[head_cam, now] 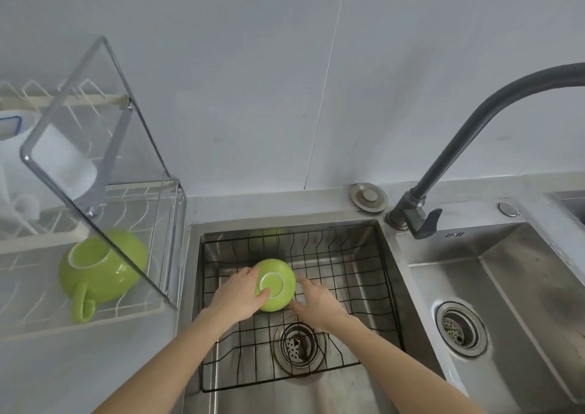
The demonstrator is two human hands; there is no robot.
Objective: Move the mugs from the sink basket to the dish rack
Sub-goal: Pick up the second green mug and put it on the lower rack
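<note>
An upturned lime-green ceramic mug (274,284) sits in the black wire sink basket (348,274), base up as if to drain. The left hand (235,296) cups its side, fingers (264,293) curled over the base; the right hand (316,301) lies open just beside it, perhaps touching. Another green mug (101,268) already rests in the white wire dish rack (133,310), past the sink's left edge, with bare rack around it under the tilted clear lid (91,160).
</note>
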